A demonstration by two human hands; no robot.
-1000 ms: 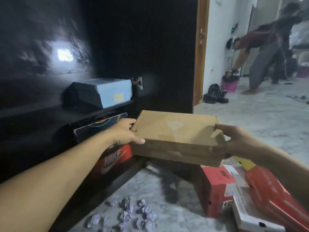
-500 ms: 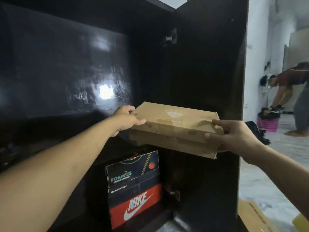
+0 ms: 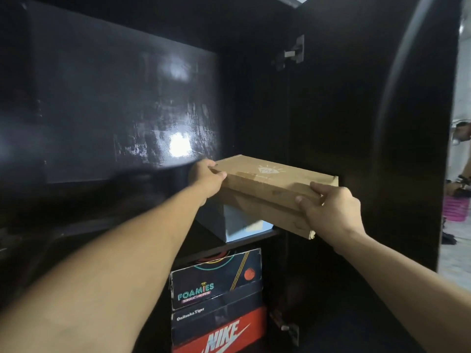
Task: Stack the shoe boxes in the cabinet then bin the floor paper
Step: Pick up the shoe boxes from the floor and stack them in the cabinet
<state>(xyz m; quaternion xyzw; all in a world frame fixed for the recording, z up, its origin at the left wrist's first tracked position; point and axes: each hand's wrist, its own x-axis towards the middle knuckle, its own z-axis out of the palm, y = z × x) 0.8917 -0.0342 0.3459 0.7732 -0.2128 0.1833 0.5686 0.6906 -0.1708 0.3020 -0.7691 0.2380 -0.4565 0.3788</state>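
Brown cardboard box point(image 3: 275, 186) was held at both short ends over the grey-blue box point(image 3: 237, 224) on the cabinet shelf point(image 3: 254, 239), left hand point(image 3: 207, 178) gripping the far-left end, right hand point(image 3: 328, 207) curled round the near-right corner; whether it touched the box below couldn't be told. Likely light, stiff enough to carry flat, the lid probably loose, so end grips pressing lid to base looked best. Plain card, not slippery. Below the shelf stood a stack: Foamies box point(image 3: 216, 281), dark box point(image 3: 216, 317), red Nike box point(image 3: 221, 337). Open cabinet door point(image 3: 369, 123) with hinge point(image 3: 293, 53) stood close on the right, narrowing the way in; pink basket point(image 3: 457, 208) sat beyond it
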